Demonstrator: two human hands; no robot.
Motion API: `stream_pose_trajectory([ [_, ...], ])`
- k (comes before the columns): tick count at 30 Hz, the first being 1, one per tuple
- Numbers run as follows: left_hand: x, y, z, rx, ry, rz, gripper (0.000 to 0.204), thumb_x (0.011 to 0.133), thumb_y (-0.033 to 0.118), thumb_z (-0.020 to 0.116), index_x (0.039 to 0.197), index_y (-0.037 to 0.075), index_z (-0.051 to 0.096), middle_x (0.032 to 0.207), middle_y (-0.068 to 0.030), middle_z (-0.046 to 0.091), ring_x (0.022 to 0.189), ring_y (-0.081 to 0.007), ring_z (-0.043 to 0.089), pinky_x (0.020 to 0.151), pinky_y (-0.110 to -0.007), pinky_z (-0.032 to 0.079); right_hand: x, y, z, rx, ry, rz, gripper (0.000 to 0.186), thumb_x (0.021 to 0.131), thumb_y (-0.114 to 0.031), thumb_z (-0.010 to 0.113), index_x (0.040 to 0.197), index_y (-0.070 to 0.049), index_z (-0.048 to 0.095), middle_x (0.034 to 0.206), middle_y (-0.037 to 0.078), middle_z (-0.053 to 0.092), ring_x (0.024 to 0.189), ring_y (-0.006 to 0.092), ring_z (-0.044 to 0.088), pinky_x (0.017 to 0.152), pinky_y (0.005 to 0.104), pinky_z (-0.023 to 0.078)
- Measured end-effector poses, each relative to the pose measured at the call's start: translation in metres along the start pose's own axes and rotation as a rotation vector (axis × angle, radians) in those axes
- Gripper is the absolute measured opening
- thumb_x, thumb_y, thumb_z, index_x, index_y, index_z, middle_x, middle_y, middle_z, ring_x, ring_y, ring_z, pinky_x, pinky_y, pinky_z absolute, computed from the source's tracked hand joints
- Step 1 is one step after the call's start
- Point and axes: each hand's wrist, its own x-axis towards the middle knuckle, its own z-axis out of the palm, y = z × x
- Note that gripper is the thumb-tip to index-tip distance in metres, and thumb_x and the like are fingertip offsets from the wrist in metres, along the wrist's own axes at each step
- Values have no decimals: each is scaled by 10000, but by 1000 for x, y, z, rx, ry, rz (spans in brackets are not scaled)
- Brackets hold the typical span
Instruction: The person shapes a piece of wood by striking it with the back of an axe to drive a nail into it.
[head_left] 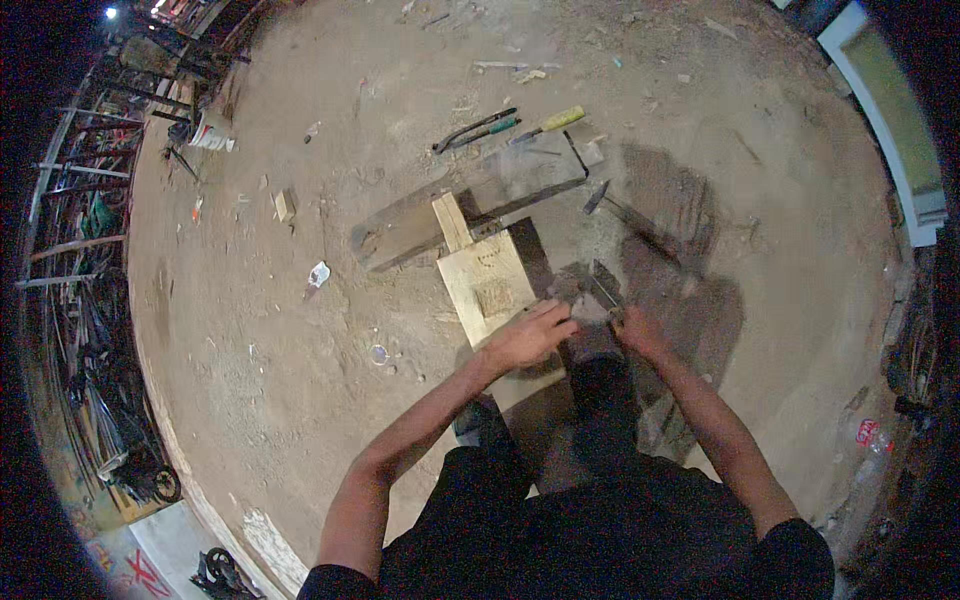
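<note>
A pale wooden block [488, 265] with a rough recess in its upper face lies at a slant in front of me, partly across my left leg. My left hand [530, 333] rests over its right edge, fingers stretched out and holding nothing. To the right, my right hand [640, 332] is closed round a slim metal tool [604, 290] whose thin end points away from me; its exact kind is hard to make out. A narrower wood strip [452, 221] extends from the block's far end, over a dark plank [400, 232] on the ground.
Beyond the block lie a hammer [640, 226], a tool with dark and teal handles [480, 130] and a yellow-handled tool [562, 120]. A small wood offcut [285, 206] and crumpled paper [319, 273] lie left. A bucket [210, 133] stands farther off; a clear bottle [876, 437] lies right.
</note>
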Motion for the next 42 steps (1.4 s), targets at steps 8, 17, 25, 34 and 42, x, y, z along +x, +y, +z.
stream_pose_trajectory([
  [8, -18, -37, 2, -39, 365, -84, 452, 780, 34, 635, 1228, 93, 661, 1155, -113, 584, 1181, -332, 559, 1020, -393, 485, 8, 15, 17, -41, 59, -16, 443, 871, -424, 653, 996, 1, 659, 980, 238, 685, 936, 435, 661, 800, 529, 519],
  [17, -28, -48, 9, 83, 385, -169, 487, 796, 12, 590, 1276, 84, 625, 1152, -140, 626, 1142, -342, 587, 990, -424, 498, 6, 11, 8, -35, 21, -36, 470, 879, -453, 653, 964, 10, 663, 931, 250, 691, 878, 445, 674, 786, 536, 530],
  [25, -24, -42, 5, 45, 441, -219, 507, 778, -15, 607, 1279, 62, 618, 1136, -151, 624, 1125, -354, 584, 975, -435, 497, 10, 22, 21, -33, 121, -80, 482, 886, -462, 652, 983, 10, 658, 934, 252, 681, 887, 445, 660, 773, 531, 522],
  [34, -25, -40, 5, 18, 466, -275, 516, 785, -32, 606, 1293, 56, 612, 1154, -156, 625, 1127, -350, 586, 992, -432, 488, 11, 17, 18, -40, 84, -62, 484, 873, -468, 660, 1020, -7, 654, 1004, 229, 671, 951, 427, 646, 803, 529, 517],
  [42, -26, -40, 6, 26, 455, -272, 513, 785, -30, 601, 1290, 59, 611, 1156, -151, 629, 1140, -350, 584, 992, -434, 491, 13, 24, 28, -3, 198, -103, 454, 845, -420, 694, 957, 19, 665, 968, 257, 665, 925, 444, 641, 816, 523, 520],
])
